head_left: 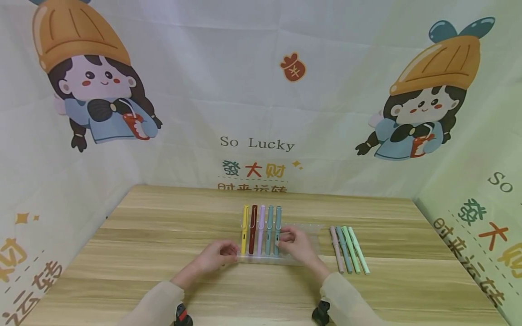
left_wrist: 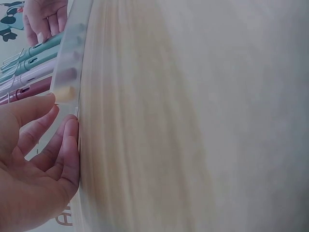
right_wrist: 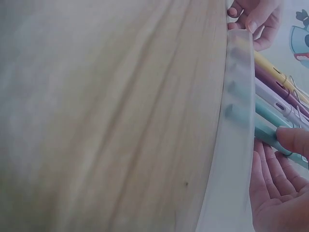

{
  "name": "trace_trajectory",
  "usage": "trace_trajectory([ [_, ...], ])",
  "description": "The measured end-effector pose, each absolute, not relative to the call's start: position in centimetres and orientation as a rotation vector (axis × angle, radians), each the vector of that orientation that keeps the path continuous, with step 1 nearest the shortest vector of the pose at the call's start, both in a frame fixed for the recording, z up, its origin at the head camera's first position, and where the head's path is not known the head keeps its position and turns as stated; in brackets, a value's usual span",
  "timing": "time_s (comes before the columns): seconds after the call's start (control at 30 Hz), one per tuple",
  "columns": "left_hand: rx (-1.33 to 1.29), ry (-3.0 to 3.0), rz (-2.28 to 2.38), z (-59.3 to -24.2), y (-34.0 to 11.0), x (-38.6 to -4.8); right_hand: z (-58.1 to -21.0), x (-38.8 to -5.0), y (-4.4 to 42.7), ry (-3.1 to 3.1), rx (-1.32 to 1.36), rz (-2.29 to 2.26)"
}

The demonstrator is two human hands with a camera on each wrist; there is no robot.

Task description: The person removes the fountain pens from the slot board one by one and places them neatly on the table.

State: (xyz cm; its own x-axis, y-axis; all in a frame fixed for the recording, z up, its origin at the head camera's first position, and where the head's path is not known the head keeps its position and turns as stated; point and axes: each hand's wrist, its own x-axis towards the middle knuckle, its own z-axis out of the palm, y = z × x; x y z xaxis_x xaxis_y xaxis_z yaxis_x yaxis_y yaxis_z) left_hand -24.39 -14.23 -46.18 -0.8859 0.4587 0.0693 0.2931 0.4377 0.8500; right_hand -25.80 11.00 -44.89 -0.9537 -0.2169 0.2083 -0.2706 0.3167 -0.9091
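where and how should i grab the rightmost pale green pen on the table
Probably pinch the pale green pen across mid-barrel with the right hand, from above and slightly from the right. It lies slanted on the wooden table, with bare surface on its right, while the green pen crowds its left, closest near the far end.

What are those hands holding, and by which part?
The right hand pinches, by its barrel, the rightmost pen in the clear sleeve; the left hand touches the sleeve's left end, grip unclear.
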Motion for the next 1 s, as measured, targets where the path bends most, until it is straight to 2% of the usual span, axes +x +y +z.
trace_trajectory([
  [0.67,0.661,2.503,1.448,-46.4,-14.3,-24.4,-44.8,-25.7,11.1,-2.468,0.439,1.761],
  [1.0,0.648,2.506,1.447,-46.4,-14.3,-24.5,-43.4,-25.6,11.4,-2.472,0.342,1.708],
])
